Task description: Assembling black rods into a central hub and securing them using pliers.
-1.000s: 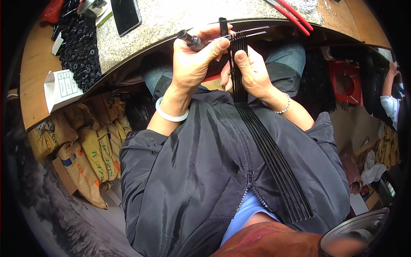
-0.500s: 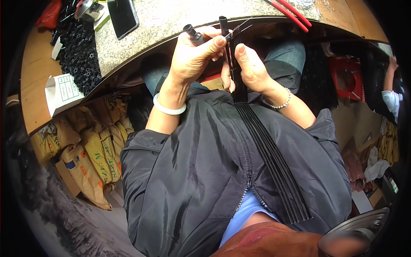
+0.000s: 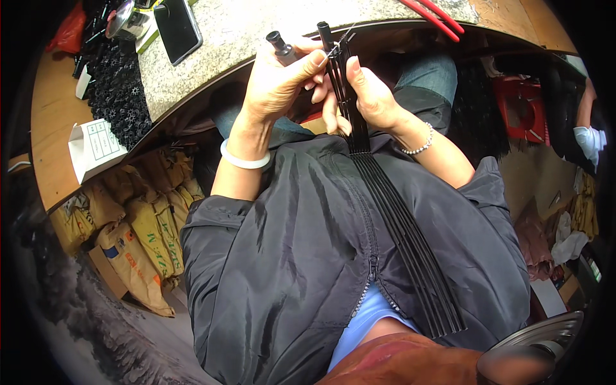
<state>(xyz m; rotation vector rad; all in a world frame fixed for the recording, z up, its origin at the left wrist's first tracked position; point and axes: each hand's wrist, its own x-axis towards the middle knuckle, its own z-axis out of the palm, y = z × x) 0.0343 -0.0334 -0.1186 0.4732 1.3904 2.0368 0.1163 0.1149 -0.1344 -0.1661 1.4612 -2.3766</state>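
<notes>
A long bundle of thin black rods, which looks like a folded umbrella frame, runs from my hands down over my jacket. My right hand is closed around its upper part, the thumb lying along the rods. My left hand grips a short black tube between palm and fingers. Its thumb and forefinger pinch at a thin wire by the top of the frame. A black shaft end sticks up between my hands. What the curled fingers touch behind the rods is partly hidden.
Ahead is a stone-topped bench with a phone, a metal container and red-handled pliers. Small black toothed parts pile up at the left, beside a white box. Sacks stand below. Another person's arm shows far right.
Both hands and the top of the frame have shifted slightly left. My left thumb and forefinger still pinch near the frame's top. Bench items appear slightly shifted in the view.
</notes>
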